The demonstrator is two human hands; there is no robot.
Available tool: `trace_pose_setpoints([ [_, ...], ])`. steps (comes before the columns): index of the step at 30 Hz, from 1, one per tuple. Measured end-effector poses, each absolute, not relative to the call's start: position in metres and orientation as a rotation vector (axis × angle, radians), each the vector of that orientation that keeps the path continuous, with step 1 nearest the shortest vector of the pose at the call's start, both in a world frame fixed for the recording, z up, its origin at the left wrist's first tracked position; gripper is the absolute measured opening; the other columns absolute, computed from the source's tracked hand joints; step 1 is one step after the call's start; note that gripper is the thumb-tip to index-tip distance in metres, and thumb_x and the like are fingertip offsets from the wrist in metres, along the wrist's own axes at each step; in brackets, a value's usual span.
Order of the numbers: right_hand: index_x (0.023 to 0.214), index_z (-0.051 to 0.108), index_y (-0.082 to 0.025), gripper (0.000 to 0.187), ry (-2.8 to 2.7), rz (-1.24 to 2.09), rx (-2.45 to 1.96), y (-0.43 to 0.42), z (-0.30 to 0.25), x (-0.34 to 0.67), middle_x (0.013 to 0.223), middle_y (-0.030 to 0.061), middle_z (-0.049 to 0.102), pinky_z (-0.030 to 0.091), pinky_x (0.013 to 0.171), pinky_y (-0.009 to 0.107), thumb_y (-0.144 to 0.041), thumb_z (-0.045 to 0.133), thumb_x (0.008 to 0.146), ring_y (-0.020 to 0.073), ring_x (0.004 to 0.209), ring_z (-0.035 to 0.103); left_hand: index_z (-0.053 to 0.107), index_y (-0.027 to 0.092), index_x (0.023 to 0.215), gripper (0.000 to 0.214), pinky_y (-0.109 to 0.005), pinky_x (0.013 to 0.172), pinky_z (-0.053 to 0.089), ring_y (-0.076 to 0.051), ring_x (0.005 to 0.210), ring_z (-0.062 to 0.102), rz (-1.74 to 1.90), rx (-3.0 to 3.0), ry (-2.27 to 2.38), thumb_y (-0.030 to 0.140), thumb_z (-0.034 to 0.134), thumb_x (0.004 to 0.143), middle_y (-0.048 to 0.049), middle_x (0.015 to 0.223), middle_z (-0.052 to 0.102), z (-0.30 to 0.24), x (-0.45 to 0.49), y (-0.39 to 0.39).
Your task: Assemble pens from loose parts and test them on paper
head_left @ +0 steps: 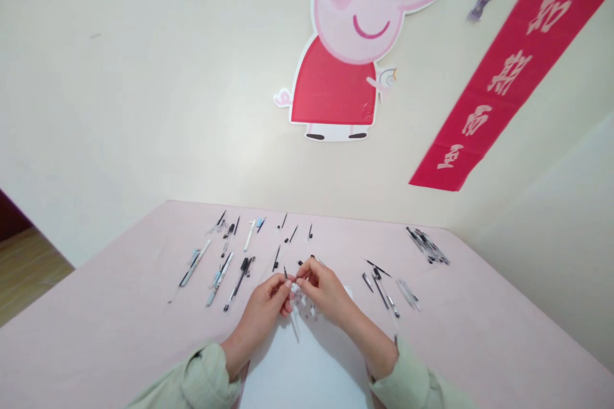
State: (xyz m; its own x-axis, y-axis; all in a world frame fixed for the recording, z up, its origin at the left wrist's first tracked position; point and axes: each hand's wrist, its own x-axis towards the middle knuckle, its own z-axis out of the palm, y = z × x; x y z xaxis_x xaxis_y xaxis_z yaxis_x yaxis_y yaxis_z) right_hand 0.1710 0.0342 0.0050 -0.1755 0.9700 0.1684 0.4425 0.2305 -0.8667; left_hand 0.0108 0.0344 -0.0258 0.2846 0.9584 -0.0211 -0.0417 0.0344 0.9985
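My left hand (270, 302) is closed around a thin pen (294, 324) with a dark pointed end, which slants down past the fingers. Close beside it, my right hand (323, 286) is pinched, and its fingertips nearly meet those of the left. A small dark piece shows at the right fingertips, too small to name. Both hands are above a white sheet of paper (307, 370) on the pink table. Under them, small grey specks or printed marks (309, 307) show on the sheet, partly hidden by the hands.
Pens and pen parts (240, 281) lie in groups on the left of the pink table (144, 345). Several more parts (381, 291) are on the right, with a pile of pens (428, 246) behind. A pig cutout (336, 89) and red banner (508, 70) hang on the wall.
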Motion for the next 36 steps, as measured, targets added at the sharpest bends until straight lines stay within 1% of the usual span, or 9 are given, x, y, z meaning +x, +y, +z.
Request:
trace_pose_setpoints([
  [3,0.081,0.054,-0.019,0.004,-1.542,1.040,-1.260,0.025,-0.005,0.160,0.065,-0.0043,0.055,0.035,0.054,0.022,-0.018,0.053,0.077,0.0111,0.058,0.050,0.056,0.018,0.074,0.033,-0.023,0.049,0.042,-0.012,0.050,0.053,0.981,1.288,0.951,0.050,0.059,0.080,0.0031,0.056,0.055,-0.024,0.011,0.034],
  [7,0.080,0.056,-0.018,0.005,-1.445,1.014,-1.233,0.023,-0.010,0.155,0.067,-0.0032,0.056,0.037,0.056,0.023,-0.022,0.055,0.076,0.0112,0.058,0.050,0.057,0.017,0.073,0.033,-0.023,0.049,0.042,-0.011,0.047,0.051,0.965,1.306,0.942,0.049,0.059,0.080,0.0034,0.054,0.055,-0.022,0.011,0.032],
  [12,0.082,0.058,-0.018,0.009,-1.472,1.024,-1.207,0.021,-0.010,0.153,0.064,-0.0028,0.055,0.037,0.056,0.024,-0.026,0.055,0.080,0.0117,0.058,0.049,0.056,0.017,0.070,0.036,-0.022,0.049,0.041,-0.011,0.047,0.051,0.979,1.285,0.930,0.051,0.059,0.081,0.0030,0.052,0.055,-0.023,0.010,0.034],
  [17,0.090,0.054,-0.019,0.014,-1.463,1.067,-1.252,0.014,-0.016,0.152,0.074,-0.0023,0.057,0.038,0.055,0.023,-0.029,0.059,0.080,0.0105,0.058,0.050,0.052,0.019,0.072,0.035,-0.023,0.050,0.042,-0.011,0.048,0.053,1.025,1.210,0.949,0.052,0.060,0.080,0.0035,0.053,0.057,-0.024,0.010,0.036],
  [20,0.088,0.046,-0.021,0.019,-1.434,1.224,-1.294,0.006,-0.017,0.150,0.066,-0.0050,0.057,0.036,0.049,0.021,-0.033,0.059,0.082,0.0096,0.050,0.049,0.052,0.019,0.074,0.033,-0.024,0.053,0.044,-0.012,0.052,0.056,1.064,1.170,0.946,0.050,0.061,0.079,0.0027,0.060,0.060,-0.023,0.009,0.035],
  [23,0.084,0.044,-0.021,0.013,-1.474,1.301,-1.308,-0.002,-0.018,0.150,0.059,-0.0060,0.057,0.035,0.049,0.020,-0.029,0.055,0.083,0.0101,0.048,0.049,0.053,0.019,0.076,0.028,-0.023,0.054,0.043,-0.011,0.053,0.055,1.093,1.160,0.981,0.045,0.063,0.077,0.0034,0.062,0.060,-0.021,0.009,0.034],
  [25,0.082,0.046,-0.020,0.008,-1.523,1.289,-1.301,-0.005,-0.016,0.152,0.059,-0.0046,0.058,0.037,0.051,0.021,-0.026,0.051,0.084,0.0107,0.050,0.051,0.054,0.018,0.078,0.025,-0.021,0.050,0.039,-0.010,0.050,0.051,1.115,1.133,1.031,0.042,0.063,0.076,0.0046,0.061,0.058,-0.019,0.008,0.034],
  [28,0.079,0.049,-0.020,0.008,-1.576,1.209,-1.331,-0.010,-0.011,0.164,0.059,-0.0039,0.057,0.037,0.054,0.023,-0.025,0.049,0.085,0.0114,0.053,0.050,0.056,0.018,0.082,0.023,-0.020,0.048,0.035,-0.008,0.048,0.048,1.157,1.045,1.079,0.039,0.063,0.074,0.0043,0.066,0.059,-0.017,0.008,0.033],
  [36,0.075,0.055,-0.019,0.016,-1.478,0.971,-1.459,-0.014,-0.007,0.208,0.062,-0.0035,0.048,0.034,0.053,0.024,-0.032,0.051,0.084,0.0124,0.056,0.045,0.057,0.017,0.085,0.021,-0.021,0.053,0.038,-0.008,0.053,0.050,1.190,0.966,1.046,0.032,0.064,0.071,0.0030,0.069,0.061,-0.014,0.009,0.032],
])
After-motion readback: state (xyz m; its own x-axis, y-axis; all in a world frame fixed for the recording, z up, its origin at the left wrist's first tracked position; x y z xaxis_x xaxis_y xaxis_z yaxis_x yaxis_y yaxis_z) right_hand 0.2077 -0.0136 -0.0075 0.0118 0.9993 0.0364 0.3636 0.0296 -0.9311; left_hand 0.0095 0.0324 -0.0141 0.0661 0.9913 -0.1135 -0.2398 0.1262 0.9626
